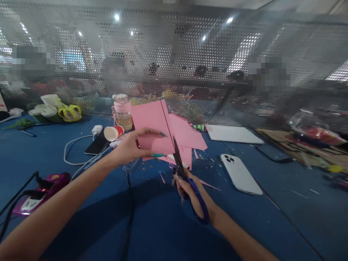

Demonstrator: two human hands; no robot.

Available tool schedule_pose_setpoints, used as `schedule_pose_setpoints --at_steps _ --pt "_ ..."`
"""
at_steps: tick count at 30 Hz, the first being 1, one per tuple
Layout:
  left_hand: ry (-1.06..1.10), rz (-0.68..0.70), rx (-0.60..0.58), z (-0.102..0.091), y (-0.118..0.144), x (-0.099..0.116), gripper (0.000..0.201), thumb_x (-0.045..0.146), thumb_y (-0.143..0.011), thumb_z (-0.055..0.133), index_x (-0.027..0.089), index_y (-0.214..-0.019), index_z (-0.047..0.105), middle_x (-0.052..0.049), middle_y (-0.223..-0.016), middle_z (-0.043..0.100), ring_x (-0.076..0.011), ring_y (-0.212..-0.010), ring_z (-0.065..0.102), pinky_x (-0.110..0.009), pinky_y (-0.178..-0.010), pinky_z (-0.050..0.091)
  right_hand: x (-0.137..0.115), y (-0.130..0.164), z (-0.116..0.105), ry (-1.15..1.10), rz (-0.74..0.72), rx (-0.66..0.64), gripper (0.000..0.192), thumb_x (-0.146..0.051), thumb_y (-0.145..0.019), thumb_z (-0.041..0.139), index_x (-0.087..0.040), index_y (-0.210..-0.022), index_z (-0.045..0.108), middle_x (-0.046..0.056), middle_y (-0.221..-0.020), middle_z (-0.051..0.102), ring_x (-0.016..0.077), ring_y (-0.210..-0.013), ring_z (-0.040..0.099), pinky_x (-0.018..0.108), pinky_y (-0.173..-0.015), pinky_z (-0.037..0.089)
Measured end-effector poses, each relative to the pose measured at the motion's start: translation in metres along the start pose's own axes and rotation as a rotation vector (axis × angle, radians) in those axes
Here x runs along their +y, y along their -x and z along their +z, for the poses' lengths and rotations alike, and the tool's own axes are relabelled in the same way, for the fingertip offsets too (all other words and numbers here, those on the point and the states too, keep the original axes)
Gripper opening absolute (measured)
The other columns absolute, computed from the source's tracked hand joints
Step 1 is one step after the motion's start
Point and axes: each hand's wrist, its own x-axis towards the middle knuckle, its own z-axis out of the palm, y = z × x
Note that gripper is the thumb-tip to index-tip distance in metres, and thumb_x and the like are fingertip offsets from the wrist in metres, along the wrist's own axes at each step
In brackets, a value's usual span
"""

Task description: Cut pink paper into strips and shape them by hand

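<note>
My left hand [133, 145] grips a pink paper sheet [152, 121] by its lower part, fingers over the front and thumb below. A dark line runs down near the sheet's right side. In my right hand [190, 192] is a pair of scissors [201, 206] with blue handles, fingers through the loops. The dark blades point up and touch or nearly touch the sheet's lower right edge; whether they are cutting I cannot tell. Behind lies more cut pink paper [190, 134], with thin pink scraps [162, 177] scattered about the table.
A white phone [240, 175] lies at right, a white board [233, 134] behind it. To the left are a paper cup [113, 133], a pink-lidded bottle [123, 112], a black phone [96, 144] with a charger cable and a purple power strip [40, 195]. A perforated metal screen [174, 54] stands behind.
</note>
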Motion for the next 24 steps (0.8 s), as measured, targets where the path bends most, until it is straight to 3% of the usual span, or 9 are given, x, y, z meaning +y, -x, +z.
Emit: schedule_pose_setpoints --at_steps 24 --pt "0.012 -0.004 0.001 0.0025 -0.0002 0.0018 0.046 0.028 -0.064 0.071 0.017 -0.107 0.057 -0.007 -0.114 0.06 -0.0217 -0.109 0.053 -0.035 -0.095 0.041 0.0006 0.001 0.0002 -0.07 0.025 0.012 0.03 -0.05 -0.078 0.047 -0.02 -0.078 0.042 -0.005 -0.059 0.04 0.01 -0.05 0.04 0.025 -0.051 0.038"
